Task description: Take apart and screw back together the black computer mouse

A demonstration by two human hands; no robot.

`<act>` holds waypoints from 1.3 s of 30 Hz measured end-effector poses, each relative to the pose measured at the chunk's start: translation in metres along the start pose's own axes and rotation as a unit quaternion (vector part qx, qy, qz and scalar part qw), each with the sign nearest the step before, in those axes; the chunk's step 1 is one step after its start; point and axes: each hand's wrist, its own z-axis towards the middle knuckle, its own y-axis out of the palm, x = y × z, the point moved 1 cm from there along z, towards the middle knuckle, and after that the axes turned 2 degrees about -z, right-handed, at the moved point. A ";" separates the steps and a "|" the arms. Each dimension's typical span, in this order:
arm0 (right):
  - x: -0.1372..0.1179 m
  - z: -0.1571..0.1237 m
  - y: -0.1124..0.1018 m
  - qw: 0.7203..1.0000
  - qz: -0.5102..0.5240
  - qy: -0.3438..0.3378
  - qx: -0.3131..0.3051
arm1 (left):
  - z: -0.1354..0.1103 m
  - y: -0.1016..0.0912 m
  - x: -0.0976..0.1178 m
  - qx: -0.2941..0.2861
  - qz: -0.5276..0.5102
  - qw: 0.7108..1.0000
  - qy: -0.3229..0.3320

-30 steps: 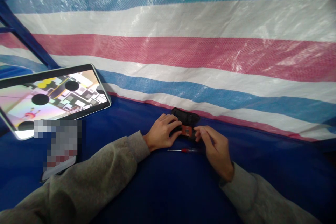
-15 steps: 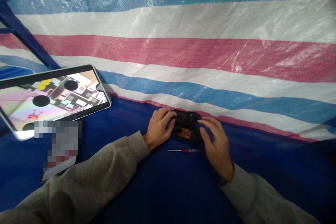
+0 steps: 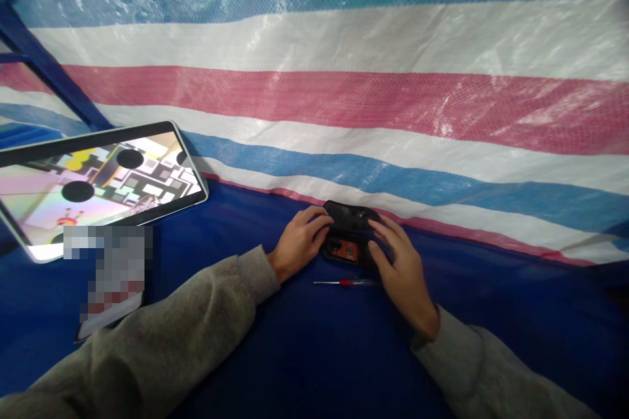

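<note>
Grey knit sleeves reach in from both lower corners over a dark blue surface. Nearest the middle lies a thin screwdriver, with a metal shaft, red collar and clear handle. Just beyond it, between the two hands, sits a small black housing, open on top, showing an orange-red board. Directly behind is a curved, glossy black cover.

The left hand has its fingers bunched at the cover's left end; I cannot tell whether they pinch it. The right hand is loosely curved, thumb and fingers parted, fingertips at the cover's right end. It hides the right end of the housing.

Over to the left, a flat object is mostly masked by pixelation. Behind it a pale-edged tablet leans, its screen lit. Farthest back hangs a shiny sheet striped blue, white and red.
</note>
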 end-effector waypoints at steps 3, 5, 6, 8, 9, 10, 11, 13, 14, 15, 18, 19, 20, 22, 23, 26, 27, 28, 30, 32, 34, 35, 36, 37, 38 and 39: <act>-0.003 0.000 -0.004 0.999 0.021 -0.010 0.043 | 0.000 -0.003 0.003 0.046 -0.035 0.998 0.023; -0.005 0.001 -0.005 0.997 0.028 -0.015 0.071 | -0.001 -0.006 0.006 0.072 -0.061 0.995 0.042; -0.006 0.001 -0.006 0.996 0.031 -0.019 0.082 | -0.001 -0.008 0.007 0.084 -0.073 0.993 0.049; -0.008 0.001 -0.007 0.995 0.042 -0.025 0.089 | -0.001 -0.011 0.010 0.102 -0.091 0.989 0.058; -0.008 0.001 -0.008 0.995 0.046 -0.028 0.087 | -0.001 -0.013 0.011 0.107 -0.097 0.988 0.060; -0.009 0.001 -0.008 0.995 0.048 -0.032 0.087 | -0.002 -0.015 0.013 0.111 -0.104 0.986 0.063; -0.010 0.000 -0.008 0.994 0.046 -0.038 0.091 | -0.002 -0.016 0.014 0.113 -0.110 0.985 0.067; -0.011 -0.001 -0.009 0.992 0.052 -0.049 0.099 | -0.002 -0.019 0.015 0.118 -0.116 0.983 0.074; -0.011 -0.002 -0.008 0.991 0.069 -0.052 0.097 | -0.002 -0.020 0.015 0.122 -0.113 0.983 0.076; -0.011 -0.004 -0.008 0.990 0.096 -0.049 0.085 | -0.002 -0.021 0.015 0.122 -0.104 0.984 0.075; -0.009 -0.008 -0.005 0.984 0.173 -0.006 0.043 | -0.001 -0.020 0.014 0.088 -0.053 0.992 0.072; -0.007 -0.008 -0.005 0.983 0.178 0.013 0.046 | -0.001 -0.019 0.013 0.067 -0.035 0.994 0.077; -0.006 -0.009 -0.005 0.983 0.174 0.033 0.056 | -0.001 -0.017 0.013 0.046 -0.018 0.995 0.085; -0.006 -0.008 -0.006 0.982 0.161 0.063 0.077 | -0.001 -0.014 0.012 0.019 0.013 0.994 0.104; -0.006 -0.008 -0.006 0.981 0.159 0.073 0.079 | -0.001 -0.013 0.011 0.011 0.028 0.994 0.108; -0.009 -0.003 -0.008 0.977 0.177 0.091 0.071 | -0.001 -0.010 0.010 -0.002 0.062 0.991 0.116; -0.010 -0.002 -0.008 0.976 0.184 0.095 0.072 | -0.001 -0.010 0.010 -0.005 0.068 0.991 0.119; -0.011 -0.001 -0.008 0.974 0.190 0.101 0.073 | -0.001 -0.010 0.011 -0.009 0.072 0.990 0.121; -0.011 0.000 -0.008 0.971 0.197 0.112 0.075 | 0.000 -0.011 0.011 -0.025 0.080 0.989 0.124; -0.010 -0.001 -0.007 0.970 0.200 0.119 0.070 | 0.000 -0.012 0.012 -0.036 0.082 0.988 0.129; -0.008 -0.002 -0.006 0.972 0.196 0.112 0.069 | 0.000 -0.012 0.012 -0.036 0.077 0.987 0.136; -0.008 -0.003 -0.007 0.974 0.192 0.101 0.070 | 0.000 -0.013 0.013 -0.034 0.073 0.987 0.138; -0.007 -0.003 -0.007 0.976 0.187 0.084 0.072 | 0.000 -0.013 0.013 -0.032 0.069 0.988 0.136; -0.008 -0.004 -0.008 0.979 0.179 0.061 0.074 | 0.000 -0.013 0.013 -0.031 0.064 0.989 0.131; -0.009 -0.004 -0.009 0.983 0.167 0.031 0.072 | 0.000 -0.012 0.013 -0.032 0.059 0.990 0.124; -0.010 -0.004 -0.010 0.986 0.152 -0.003 0.065 | 0.001 -0.012 0.014 -0.034 0.052 0.992 0.113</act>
